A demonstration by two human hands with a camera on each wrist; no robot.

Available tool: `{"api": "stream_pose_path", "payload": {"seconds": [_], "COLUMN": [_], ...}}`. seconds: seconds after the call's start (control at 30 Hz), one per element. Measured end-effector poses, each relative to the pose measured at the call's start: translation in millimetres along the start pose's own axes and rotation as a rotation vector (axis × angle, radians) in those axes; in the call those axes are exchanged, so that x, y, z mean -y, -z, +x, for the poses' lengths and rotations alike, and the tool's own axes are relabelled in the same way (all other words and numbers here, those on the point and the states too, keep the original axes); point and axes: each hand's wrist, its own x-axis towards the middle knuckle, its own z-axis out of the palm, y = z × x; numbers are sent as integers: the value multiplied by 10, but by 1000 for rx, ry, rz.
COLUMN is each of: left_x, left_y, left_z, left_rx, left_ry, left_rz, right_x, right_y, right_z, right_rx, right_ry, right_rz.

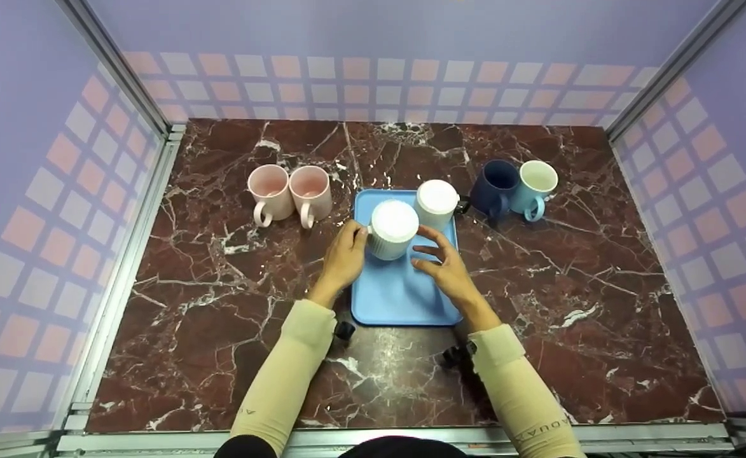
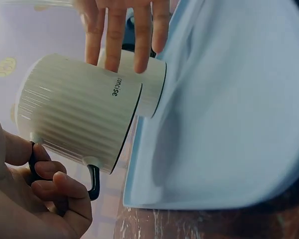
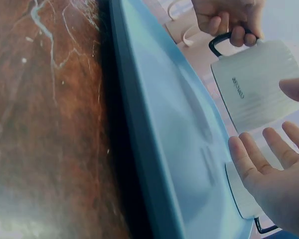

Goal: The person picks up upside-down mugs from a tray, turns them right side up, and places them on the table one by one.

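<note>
My left hand (image 1: 345, 257) grips the black handle of a ribbed white mug (image 1: 393, 232), which is upside down above the blue tray (image 1: 404, 305). The mug has a dark rim and small lettering, seen in the left wrist view. My right hand (image 1: 444, 267) is on the mug's other side with fingers spread and mostly straight; whether a fingertip touches the mug I cannot tell. Behind it a second white mug (image 1: 437, 200) stands upside down on the tray's far right part, its black handle pointing right.
Left of the tray, two pink mugs (image 1: 310, 191) stand upright side by side. To its right are a navy mug (image 1: 495, 184) and a light-blue mug (image 1: 535, 187) with a pale inside. All rest on a dark red marbled table (image 1: 233, 343), enclosed by checkered walls.
</note>
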Motion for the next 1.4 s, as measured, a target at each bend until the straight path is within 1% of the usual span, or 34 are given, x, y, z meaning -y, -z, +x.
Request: {"api": "stream_pose_path", "payload": {"seconds": [0.23,0.33,0.43,0.53,0.7,0.87,1.0,1.13,1.27,1.4], "left_x": [-56,-53,-39,-32,-38,-40,-34,-29,-27,-20], "left_y": [4,-5,-14,-26,-42,-57,-63,-67,-70,-80], "left_z": [-156,-226,-283,-324,-379,-408,-413,-404,-390,-375], "left_rx": [37,62,77,95,122,146,159,166,164,157], "left_ry": [-16,-25,-45,-70,-86,-105,-110,-103,-84,-69], "left_rz": [2,-24,-46,-82,-118,-170,-205,-229,-252,-264], "right_x": [-42,-58,-65,-69,-89,-107,-102,7,137,148], "right_y": [38,37,32,22,-3,-37,-88,-173,-252,-278], "right_z": [-64,-112,-167,-214,-263,-283,-287,-323,-369,-376], "right_rx": [40,61,77,73,51,31,-4,-31,-54,-77], "right_ry": [37,43,32,24,48,36,21,20,45,82], "right_rz": [-44,-78,-98,-114,-138,-143,-162,-162,-136,-106]}}
